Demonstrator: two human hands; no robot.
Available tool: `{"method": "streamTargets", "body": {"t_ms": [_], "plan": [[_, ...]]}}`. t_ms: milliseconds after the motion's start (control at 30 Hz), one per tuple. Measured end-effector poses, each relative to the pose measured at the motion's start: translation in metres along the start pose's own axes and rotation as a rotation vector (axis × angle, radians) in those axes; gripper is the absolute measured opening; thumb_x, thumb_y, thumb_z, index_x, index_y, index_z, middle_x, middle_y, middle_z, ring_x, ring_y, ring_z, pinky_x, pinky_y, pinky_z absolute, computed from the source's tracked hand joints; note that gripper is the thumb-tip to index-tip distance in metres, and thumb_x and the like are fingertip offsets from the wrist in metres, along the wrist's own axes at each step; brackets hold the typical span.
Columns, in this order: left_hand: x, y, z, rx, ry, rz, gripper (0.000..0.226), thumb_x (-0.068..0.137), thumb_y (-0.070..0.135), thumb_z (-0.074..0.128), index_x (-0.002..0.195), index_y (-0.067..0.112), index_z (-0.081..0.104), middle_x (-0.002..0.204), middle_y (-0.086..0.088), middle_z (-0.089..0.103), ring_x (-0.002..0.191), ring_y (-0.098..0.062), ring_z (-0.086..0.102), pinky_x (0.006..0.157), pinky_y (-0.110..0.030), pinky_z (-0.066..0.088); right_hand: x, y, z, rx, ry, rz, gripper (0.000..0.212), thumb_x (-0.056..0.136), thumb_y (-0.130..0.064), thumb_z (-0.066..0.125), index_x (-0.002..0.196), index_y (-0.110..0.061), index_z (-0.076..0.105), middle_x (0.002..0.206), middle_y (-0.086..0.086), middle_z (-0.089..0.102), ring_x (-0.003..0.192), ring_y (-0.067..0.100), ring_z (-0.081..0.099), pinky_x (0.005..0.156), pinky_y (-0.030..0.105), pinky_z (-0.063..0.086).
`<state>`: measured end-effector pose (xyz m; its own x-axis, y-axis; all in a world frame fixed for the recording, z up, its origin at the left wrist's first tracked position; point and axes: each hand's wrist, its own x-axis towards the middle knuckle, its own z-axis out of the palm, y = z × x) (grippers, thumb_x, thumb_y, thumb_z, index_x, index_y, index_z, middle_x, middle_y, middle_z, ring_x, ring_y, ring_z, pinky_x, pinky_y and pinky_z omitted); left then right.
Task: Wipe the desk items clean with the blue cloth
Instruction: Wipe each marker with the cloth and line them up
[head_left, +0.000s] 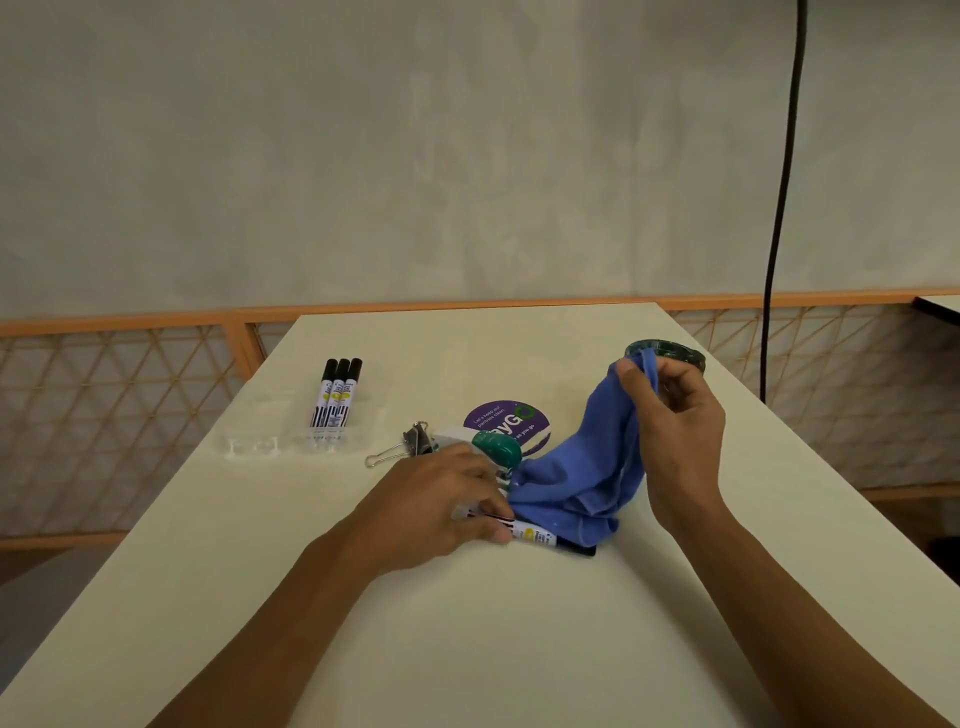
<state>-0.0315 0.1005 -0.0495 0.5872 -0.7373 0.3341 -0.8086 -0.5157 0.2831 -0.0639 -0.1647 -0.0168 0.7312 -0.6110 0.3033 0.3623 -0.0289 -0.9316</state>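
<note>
Our right hand pinches the blue cloth by its top, toward the right edge of the desk. Soft and limp, it drapes onto the surface. Our left hand grips a marker, which looks light and slick and is probably best held mid-barrel.

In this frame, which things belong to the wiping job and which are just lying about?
Job: blue cloth in right hand; marker in left hand; three markers; binder clip; tape roll.
Lying about: black cable; orange railing.
</note>
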Motion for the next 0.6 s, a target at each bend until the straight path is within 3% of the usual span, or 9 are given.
{"method": "streamTargets", "body": {"t_ms": [100,200,333,433,533,600], "plan": [[-0.004,-0.007,-0.012,-0.036,0.033,-0.026,0.025,0.092,0.062,0.073,0.105,0.041,0.078,0.11,0.034,0.061,0.11,0.002,0.055,0.084,-0.029,0.052,0.001,0.0,0.0,0.007,0.0,0.014,0.013,0.101,-0.036,0.073,0.107,-0.025,0.071,0.093,-0.016,0.072,0.083,-0.005,0.066,0.083,0.023,0.055],[-0.007,-0.016,-0.023,-0.143,0.115,-0.061,0.017,0.093,0.052,0.08,0.104,0.04,0.076,0.108,0.025,0.068,0.103,-0.009,0.062,0.08,-0.032,0.054,-0.003,0.001,0.0,0.041,-0.023,0.034,0.013,0.107,-0.036,0.063,0.111,-0.027,0.072,0.097,-0.022,0.073,0.09,-0.008,0.066,0.087,0.023,0.051],[-0.008,-0.018,-0.03,-0.249,0.28,-0.136,0.013,0.092,0.041,0.082,0.103,0.035,0.077,0.101,0.016,0.073,0.095,-0.015,0.068,0.073,-0.016,0.045,-0.01,0.001,0.005,0.093,-0.093,0.083,0.021,0.106,-0.039,0.064,0.095,-0.025,0.074,0.097,-0.009,0.071,0.097,0.009,0.063,0.095,0.038,0.051],[-0.008,-0.018,-0.029,-0.272,0.436,-0.2,0.013,0.092,0.037,0.083,0.103,0.033,0.078,0.096,0.016,0.075,0.09,-0.014,0.071,0.07,-0.014,0.044,-0.017,0.0,0.009,0.099,-0.112,0.107,0.022,0.103,-0.035,0.068,0.087,-0.023,0.078,0.093,-0.006,0.074,0.096,0.008,0.067,0.096,0.042,0.055],[-0.006,-0.016,-0.026,-0.241,0.549,-0.202,0.012,0.093,0.035,0.083,0.103,0.03,0.079,0.095,0.017,0.076,0.089,-0.015,0.07,0.069,-0.019,0.046,-0.024,0.003,0.014,0.074,-0.136,0.15,0.036,0.105,-0.034,0.064,0.073,-0.04,0.08,0.078,-0.017,0.072,0.088,0.008,0.067,0.085,0.037,0.056],[-0.004,-0.013,-0.026,-0.289,0.597,-0.207,0.012,0.093,0.033,0.082,0.103,0.027,0.08,0.092,0.016,0.077,0.087,-0.016,0.071,0.068,-0.018,0.046,-0.028,0.006,0.017,0.083,-0.196,0.179,0.035,0.106,-0.036,0.061,0.077,-0.04,0.08,0.068,-0.019,0.068,0.077,0.008,0.065,0.068,0.026,0.056]]}}
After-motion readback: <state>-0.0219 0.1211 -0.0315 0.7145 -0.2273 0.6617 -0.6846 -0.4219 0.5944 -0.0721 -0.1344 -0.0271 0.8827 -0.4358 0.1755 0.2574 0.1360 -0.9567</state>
